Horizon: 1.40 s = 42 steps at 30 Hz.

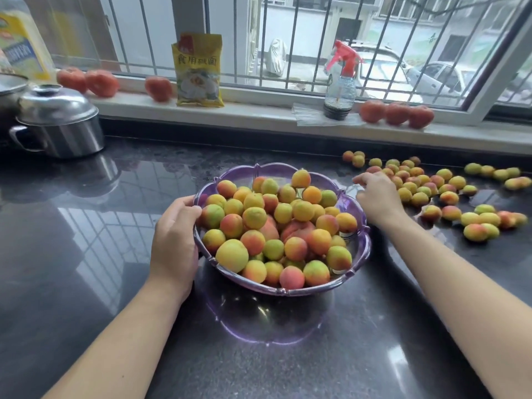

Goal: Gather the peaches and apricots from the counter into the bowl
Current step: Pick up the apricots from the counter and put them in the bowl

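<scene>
The bowl [357, 254] sat mid-tabletop [86, 254], heaped with fruit [253, 217]; more fruit lay scattered at right [426, 191]. The left hand [175, 240] gripped the bowl's left rim. The right hand [377, 197] hovered beside the far right rim, fingers curled; whether it held anything, I could not tell. The fruit looked small, round, bruisable and apt to roll, best cupped lightly. The loaded bowl seemed heavy.

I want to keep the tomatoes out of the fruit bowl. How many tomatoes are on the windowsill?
6, all on the windowsill: two at the far left, one beside the yellow packet, and three clustered right of the spray bottle.
</scene>
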Each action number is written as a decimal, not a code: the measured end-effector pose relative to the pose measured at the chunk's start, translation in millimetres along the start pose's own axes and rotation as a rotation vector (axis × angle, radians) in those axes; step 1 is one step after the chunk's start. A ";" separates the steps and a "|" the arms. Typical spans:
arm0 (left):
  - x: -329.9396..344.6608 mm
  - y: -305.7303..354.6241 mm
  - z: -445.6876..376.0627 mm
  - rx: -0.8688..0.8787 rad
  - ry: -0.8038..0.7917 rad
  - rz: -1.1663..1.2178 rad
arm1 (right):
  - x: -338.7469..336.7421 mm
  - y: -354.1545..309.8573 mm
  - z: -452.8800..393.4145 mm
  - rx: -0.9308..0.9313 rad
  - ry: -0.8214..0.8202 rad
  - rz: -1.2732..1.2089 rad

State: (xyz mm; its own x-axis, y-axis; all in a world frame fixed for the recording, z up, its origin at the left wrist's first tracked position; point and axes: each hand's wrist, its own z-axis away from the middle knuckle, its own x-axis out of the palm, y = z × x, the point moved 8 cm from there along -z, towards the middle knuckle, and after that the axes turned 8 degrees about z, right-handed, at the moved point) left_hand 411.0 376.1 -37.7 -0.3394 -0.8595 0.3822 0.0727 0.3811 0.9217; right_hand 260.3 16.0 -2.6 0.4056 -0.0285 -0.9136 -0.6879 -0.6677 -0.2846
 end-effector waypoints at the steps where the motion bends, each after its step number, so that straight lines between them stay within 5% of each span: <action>1: -0.1 0.0 -0.1 0.002 -0.004 0.003 | 5.6 -4.1 -7.5 -0.016 -0.015 0.028; 14: 0.0 -1.7 -2.1 0.010 0.006 0.041 | 44.3 -13.1 -108.3 -0.070 -0.073 0.468; 26: -2.7 -1.8 -1.3 0.009 0.032 0.021 | 47.3 -5.4 -124.0 -0.056 -0.035 0.412; 34: -0.2 0.4 -0.1 0.027 0.024 0.020 | 9.8 -30.3 -86.4 -0.144 0.105 -0.102; 42: -1.6 -0.9 0.0 -0.006 0.004 0.025 | -68.8 -74.8 25.1 -0.269 -0.170 -0.644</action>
State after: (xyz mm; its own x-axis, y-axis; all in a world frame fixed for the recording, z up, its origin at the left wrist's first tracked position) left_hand 411.5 377.1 -39.1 -0.3333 -0.8514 0.4051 0.0864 0.4003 0.9123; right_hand 268.7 86.6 74.3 0.5664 0.5343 -0.6274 -0.1629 -0.6737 -0.7208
